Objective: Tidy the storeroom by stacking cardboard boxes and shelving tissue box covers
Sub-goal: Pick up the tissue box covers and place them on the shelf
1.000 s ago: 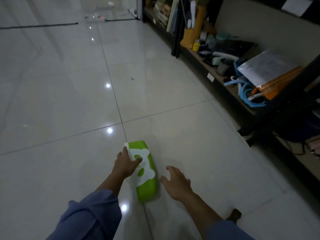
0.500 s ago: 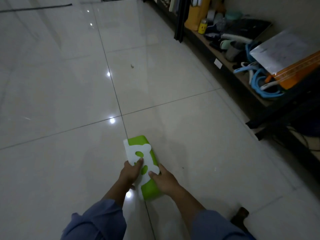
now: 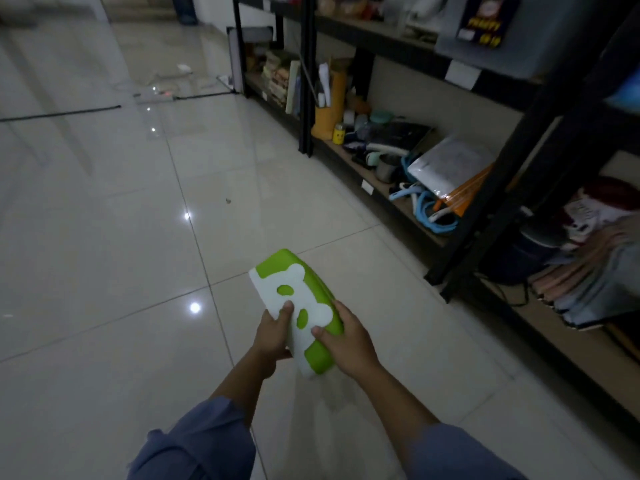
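A green tissue box cover [image 3: 289, 276] with a white panda-shaped face is held in the air above the tiled floor, its far end tilted up and away from me. My left hand [image 3: 273, 332] grips its left edge, thumb on the white face. My right hand [image 3: 346, 336] grips the right side near the bottom, thumb laid on the white patch. No cardboard boxes are in view.
A black metal shelving rack [image 3: 485, 206] runs along the right wall. Its low wooden shelf [image 3: 375, 183] carries a yellow container, cups, blue hoses and an orange folder; folded cloth [image 3: 595, 282] lies further right. A dark cable [image 3: 62, 114] crosses the glossy tiled floor [image 3: 104, 237].
Both hands closed on the cover and lifted it off the floor. My head rose, so more of the rack and its upper shelf came into view.
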